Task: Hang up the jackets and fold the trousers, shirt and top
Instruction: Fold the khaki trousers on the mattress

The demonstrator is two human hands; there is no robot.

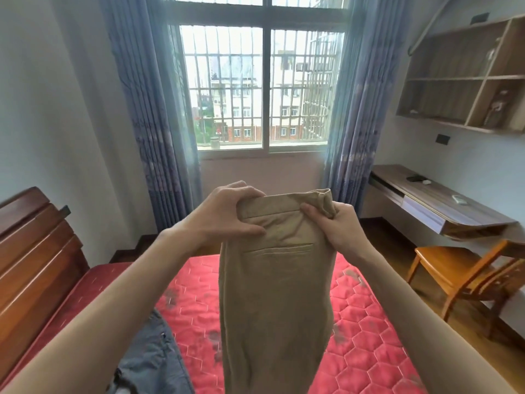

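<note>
While trousers (272, 294) hang over red mattress (366, 348), open floor lies right toward chair (460, 277). Left hand (224, 214) and right hand (338, 226) pinch waistband corners, fingers curled tight on fabric.

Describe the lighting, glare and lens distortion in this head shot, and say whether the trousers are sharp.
Head view: daylight through the window backlights the room, and the panes glare nearly white at the top; the wide-angle lens bows the curtains and shelf at the frame edges; the khaki trousers, gripped at the waistband by the left hand and right hand, look evenly lit and fairly sharp.
</note>
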